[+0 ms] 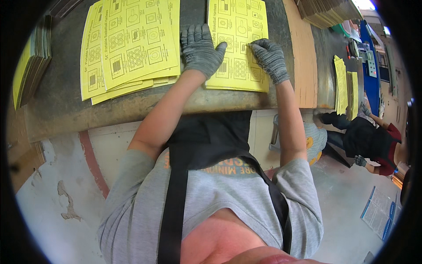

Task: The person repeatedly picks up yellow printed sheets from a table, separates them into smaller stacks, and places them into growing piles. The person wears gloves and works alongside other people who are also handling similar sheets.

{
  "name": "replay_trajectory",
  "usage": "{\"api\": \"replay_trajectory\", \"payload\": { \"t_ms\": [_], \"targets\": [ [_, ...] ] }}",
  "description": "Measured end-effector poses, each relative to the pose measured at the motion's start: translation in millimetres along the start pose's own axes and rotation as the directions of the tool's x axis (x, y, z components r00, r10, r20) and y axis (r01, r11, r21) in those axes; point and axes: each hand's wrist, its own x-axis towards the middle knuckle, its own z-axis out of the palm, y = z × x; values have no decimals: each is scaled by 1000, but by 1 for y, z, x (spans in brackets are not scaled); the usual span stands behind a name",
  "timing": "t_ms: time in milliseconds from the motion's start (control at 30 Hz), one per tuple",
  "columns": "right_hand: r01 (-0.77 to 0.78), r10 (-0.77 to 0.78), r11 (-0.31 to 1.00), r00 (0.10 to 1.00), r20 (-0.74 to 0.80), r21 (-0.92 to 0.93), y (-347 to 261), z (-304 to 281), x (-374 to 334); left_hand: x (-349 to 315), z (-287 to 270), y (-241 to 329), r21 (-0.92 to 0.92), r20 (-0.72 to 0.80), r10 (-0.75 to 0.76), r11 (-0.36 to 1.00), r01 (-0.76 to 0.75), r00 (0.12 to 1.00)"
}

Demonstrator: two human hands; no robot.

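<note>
A neat stack of yellow printed sheets (239, 66) lies on the dark worktable in front of me. My left hand (202, 50), in a grey knitted glove, rests flat at its left edge, fingers extended and thumb reaching onto the top sheet. At the right edge, my right hand (270, 59), gloved alike, has its fingers bent with the tips drawn together over the paper. Whatever those tips pinch is too small to make out. Left of my left hand, a looser pile of yellow printed sheets (138, 48) is fanned unevenly.
The worktable (110, 114) has a worn front edge. A brown board strip (303, 57) runs right of the stack. More stacks of cards (37, 57) stand far left, and others (325, 13) at upper right. A co-worker (371, 136) in a dark apron is at the right.
</note>
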Motion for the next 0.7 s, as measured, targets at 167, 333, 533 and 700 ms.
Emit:
{"api": "replay_trajectory", "payload": {
  "t_ms": [167,333,533,700],
  "targets": [
    [-45,45,999,999,14,-27,8,5,6,0,-1,-1,-19,-12,5,1000,-5,1000],
    [116,-115,975,993,19,-191,-15,2,3,-1,-1,1,-40,-25,-25,999,24,999],
    [420,-460,336,854,242,-843,-73,32,-17,2,-5,-1,-60,-2,18,998,-18,1000],
    [-1,-30,972,991,-132,-234,-37,10,-25,1,-3,0,-19,-20,-4,1000,3,1000]
  ]
}}
